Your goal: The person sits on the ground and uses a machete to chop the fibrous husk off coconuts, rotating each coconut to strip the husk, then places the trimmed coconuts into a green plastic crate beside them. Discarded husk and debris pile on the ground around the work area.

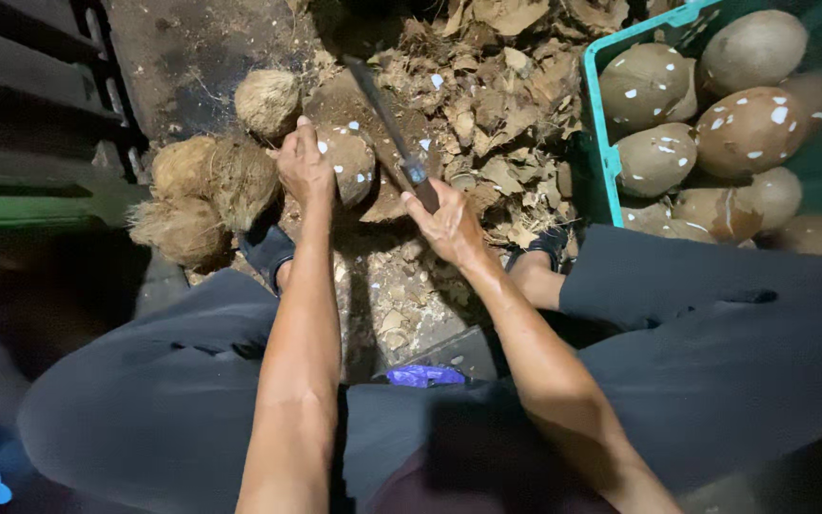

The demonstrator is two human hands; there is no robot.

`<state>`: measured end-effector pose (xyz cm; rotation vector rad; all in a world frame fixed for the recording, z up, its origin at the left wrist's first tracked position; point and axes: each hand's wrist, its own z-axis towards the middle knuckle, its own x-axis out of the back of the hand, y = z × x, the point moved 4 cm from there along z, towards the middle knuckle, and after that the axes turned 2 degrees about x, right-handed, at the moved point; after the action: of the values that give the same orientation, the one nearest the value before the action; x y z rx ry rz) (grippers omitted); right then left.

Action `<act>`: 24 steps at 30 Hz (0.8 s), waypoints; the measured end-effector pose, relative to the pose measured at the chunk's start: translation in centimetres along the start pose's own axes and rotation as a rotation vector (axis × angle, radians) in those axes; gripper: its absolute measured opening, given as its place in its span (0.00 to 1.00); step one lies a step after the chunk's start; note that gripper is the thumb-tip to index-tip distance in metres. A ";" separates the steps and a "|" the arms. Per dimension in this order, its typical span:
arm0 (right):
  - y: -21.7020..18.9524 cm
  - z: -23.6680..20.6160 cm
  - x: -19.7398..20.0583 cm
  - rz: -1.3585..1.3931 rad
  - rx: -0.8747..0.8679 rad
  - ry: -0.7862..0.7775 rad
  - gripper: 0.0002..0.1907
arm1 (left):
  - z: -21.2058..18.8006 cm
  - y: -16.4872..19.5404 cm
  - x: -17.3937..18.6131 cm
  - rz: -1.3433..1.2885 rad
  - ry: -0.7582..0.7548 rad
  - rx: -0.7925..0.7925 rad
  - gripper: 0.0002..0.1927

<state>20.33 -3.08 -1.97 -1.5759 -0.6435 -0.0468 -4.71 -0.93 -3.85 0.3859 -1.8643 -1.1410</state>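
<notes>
My left hand point(303, 164) presses down on a partly peeled brown coconut point(349, 164) resting on the ground between my feet. A long dark knife point(387, 119) is gripped by its handle in my right hand point(444, 224), with the blade raised and angled up-left just above and to the right of that coconut. Several hairy unpeeled coconuts point(211, 186) lie close to the left of my left hand, one more point(266, 100) behind them.
A teal crate point(594, 105) at upper right holds several peeled coconuts with white nicks. A heap of brown husk chips point(497, 86) covers the ground behind the knife. Dark slats point(21, 86) stand at left. A small purple object point(422, 375) lies by my knees.
</notes>
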 end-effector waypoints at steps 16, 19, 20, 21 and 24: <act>5.7 -0.9 -3.8 -0.071 -0.526 -0.238 0.15 | -1.2 0.3 -0.2 -0.038 0.042 -0.280 0.20; 4.4 0.0 -2.5 -0.215 -0.036 0.005 0.15 | -1.1 -0.3 0.5 -0.037 0.018 -0.235 0.20; 4.4 0.2 -2.2 -0.187 -0.043 0.011 0.15 | -1.0 -0.2 0.7 -0.077 -0.003 -0.294 0.20; 4.4 0.3 -1.9 -0.154 -0.073 0.011 0.16 | -0.8 -0.3 0.9 -0.101 -0.038 -0.342 0.19; 3.7 0.7 -1.3 -0.123 -0.157 -0.041 0.17 | 0.2 -1.5 1.5 -0.228 -0.125 -0.288 0.17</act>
<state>20.62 -2.78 -5.95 -1.6897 -0.7840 -0.1605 -5.97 -2.55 -4.37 0.3751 -1.7589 -1.5974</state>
